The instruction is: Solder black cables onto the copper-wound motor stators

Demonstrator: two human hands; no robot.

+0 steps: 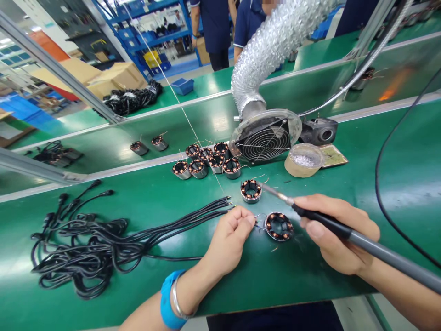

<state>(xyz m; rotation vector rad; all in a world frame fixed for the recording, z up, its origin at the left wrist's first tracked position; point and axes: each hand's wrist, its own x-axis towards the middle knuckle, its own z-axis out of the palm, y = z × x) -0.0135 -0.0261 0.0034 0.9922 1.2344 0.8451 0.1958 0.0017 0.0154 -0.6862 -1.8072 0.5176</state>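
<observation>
My left hand (234, 232) is closed in a pinch on the end of a black cable, whose fine wires (258, 223) poke out past the fingertips. These wires reach the edge of a motor stator (279, 226) with copper windings, lying on the green bench. In my right hand (339, 232) is a soldering iron (320, 222), gripped like a pen. Its tip points left, close beside a second stator (251, 191) behind the first; whether they touch I cannot tell. Leftward, a bundle of black cables (103, 248) lies with bared ends near my left hand.
Several stators (206, 162) stand in a group at the back, beside a fume extractor fan (265, 140) with a silver duct (268, 50). A round solder tub (303, 160) and a sponge tray (333, 155) sit to its right. A black cord (379, 174) hangs at right. People stand beyond.
</observation>
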